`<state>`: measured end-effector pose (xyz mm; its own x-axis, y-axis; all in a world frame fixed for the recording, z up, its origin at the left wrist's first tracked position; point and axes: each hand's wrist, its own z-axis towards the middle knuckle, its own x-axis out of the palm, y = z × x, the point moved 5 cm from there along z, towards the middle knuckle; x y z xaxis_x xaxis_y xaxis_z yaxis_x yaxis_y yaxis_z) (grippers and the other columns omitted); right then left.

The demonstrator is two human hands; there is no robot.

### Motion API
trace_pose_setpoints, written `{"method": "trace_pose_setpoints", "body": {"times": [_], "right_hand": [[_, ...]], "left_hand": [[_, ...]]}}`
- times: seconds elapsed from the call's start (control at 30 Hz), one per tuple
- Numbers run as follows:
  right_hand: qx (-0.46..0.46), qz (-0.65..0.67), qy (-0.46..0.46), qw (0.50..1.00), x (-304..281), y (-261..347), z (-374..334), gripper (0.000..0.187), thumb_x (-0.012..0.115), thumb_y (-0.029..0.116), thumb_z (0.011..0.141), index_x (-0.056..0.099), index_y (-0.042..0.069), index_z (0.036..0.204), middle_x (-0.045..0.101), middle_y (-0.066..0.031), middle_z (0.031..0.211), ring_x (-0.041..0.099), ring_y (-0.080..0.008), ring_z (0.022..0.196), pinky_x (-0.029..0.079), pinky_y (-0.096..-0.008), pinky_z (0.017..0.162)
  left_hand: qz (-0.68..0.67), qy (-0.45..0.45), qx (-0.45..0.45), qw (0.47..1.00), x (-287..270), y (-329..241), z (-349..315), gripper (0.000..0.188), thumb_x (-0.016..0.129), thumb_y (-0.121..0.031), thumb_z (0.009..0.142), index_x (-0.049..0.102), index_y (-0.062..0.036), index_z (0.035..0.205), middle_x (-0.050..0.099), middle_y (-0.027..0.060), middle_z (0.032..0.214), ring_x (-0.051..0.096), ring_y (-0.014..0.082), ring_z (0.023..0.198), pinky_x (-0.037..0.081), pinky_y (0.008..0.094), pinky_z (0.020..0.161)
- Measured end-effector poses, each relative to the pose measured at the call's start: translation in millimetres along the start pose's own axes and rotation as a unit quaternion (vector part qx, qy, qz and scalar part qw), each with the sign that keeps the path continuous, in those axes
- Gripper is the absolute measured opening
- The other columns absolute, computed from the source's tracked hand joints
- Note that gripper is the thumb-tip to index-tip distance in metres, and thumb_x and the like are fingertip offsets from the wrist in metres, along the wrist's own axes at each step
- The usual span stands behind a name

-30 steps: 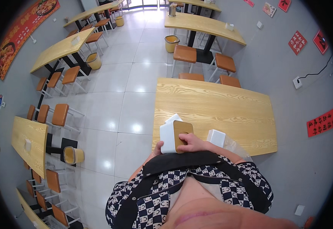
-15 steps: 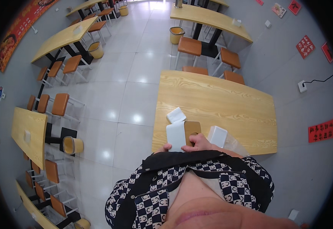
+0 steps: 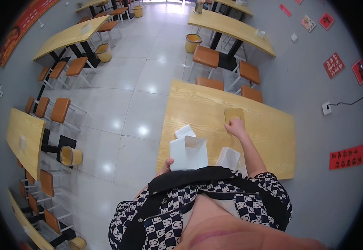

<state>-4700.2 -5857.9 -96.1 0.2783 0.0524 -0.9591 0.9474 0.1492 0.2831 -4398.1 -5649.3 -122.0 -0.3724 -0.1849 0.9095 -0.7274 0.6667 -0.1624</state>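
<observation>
Close to my body, my left hand [image 3: 166,166] grips the left side of a white tissue box [image 3: 177,155], thumb on its outside. The box is open, its hollow inside showing. My right arm reaches out across the wooden table, and my right hand [image 3: 236,126] holds the near edge of the box's brown lid [image 3: 234,113] at or just over the tabletop. A small white folded bundle [image 3: 184,131], apparently tissues, lies behind the box. To the box's right is a white stack of tissues [image 3: 228,158] in clear plastic, its near end hidden by my clothing.
The wooden table [image 3: 198,102] extends ahead and to the right, near a grey wall with a plugged socket [image 3: 326,108]. Orange stools [image 3: 209,83] stand at its far side. Other tables [image 3: 27,141], stools and yellow bins [image 3: 71,156] line the tiled floor on the left.
The brown lid has come off the white box, carried forward and right by my right hand. The box's inside now shows. My left hand stays on the box, which is tilted differently.
</observation>
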Motion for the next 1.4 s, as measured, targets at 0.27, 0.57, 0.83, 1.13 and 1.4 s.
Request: {"method": "trace_pose_setpoints", "body": {"times": [0.27,0.57,0.83,1.13,1.4], "right_hand": [[0.213,-0.182,0.229,0.932,104.0,-120.2,-0.6,0.040,0.058,0.034,0.080,0.061,0.008,0.111,0.051,-0.0139,0.124,0.050,-0.0298,0.112,0.036,-0.0396,0.099],[0.093,0.305,0.141,0.937,88.2,-8.7,-7.6,0.043,0.051,0.035,0.087,0.054,0.003,0.115,0.062,-0.0098,0.094,0.062,-0.0201,0.074,0.049,-0.0328,0.062],[-0.009,0.357,0.123,0.926,45.4,122.0,-89.6,0.059,0.060,0.024,0.083,0.034,0.007,0.133,0.057,-0.0054,0.069,0.055,-0.0118,0.059,0.044,-0.0260,0.053],[0.044,0.357,-0.009,0.933,45.0,120.3,-138.1,0.057,0.054,0.006,0.075,0.040,0.007,0.129,0.052,-0.0056,0.062,0.051,-0.0135,0.057,0.043,-0.0275,0.056],[0.155,0.252,0.070,0.953,100.3,61.5,-166.2,0.054,0.051,0.012,0.073,0.042,0.006,0.126,0.061,-0.0166,0.072,0.060,-0.0328,0.069,0.046,-0.0405,0.065]], "left_hand": [[-0.074,-0.024,0.047,0.996,-33.2,-6.2,1.9,0.076,0.069,-0.045,0.067,0.041,-0.0071,0.127,0.056,0.0146,0.111,0.056,0.0269,0.100,0.046,0.0391,0.090],[0.007,0.082,0.061,0.995,-16.0,-12.1,18.0,0.078,0.055,-0.055,0.072,0.035,-0.0103,0.132,0.046,0.0148,0.126,0.046,0.0333,0.114,0.040,0.0514,0.090],[0.014,0.134,0.019,0.991,-16.0,-12.1,47.9,0.086,0.047,-0.061,0.071,0.027,-0.0111,0.138,0.035,0.0159,0.136,0.039,0.0383,0.120,0.036,0.0591,0.092],[0.069,0.080,-0.039,0.994,-32.0,1.5,33.1,0.069,0.025,-0.055,0.089,0.025,-0.0077,0.138,0.033,0.0171,0.138,0.036,0.0401,0.124,0.033,0.0634,0.093],[0.242,-0.139,-0.147,0.949,-108.4,34.4,44.1,0.050,0.041,-0.044,0.092,0.036,-0.0159,0.132,0.042,0.0112,0.130,0.046,0.0233,0.110,0.043,0.0439,0.088]]}}
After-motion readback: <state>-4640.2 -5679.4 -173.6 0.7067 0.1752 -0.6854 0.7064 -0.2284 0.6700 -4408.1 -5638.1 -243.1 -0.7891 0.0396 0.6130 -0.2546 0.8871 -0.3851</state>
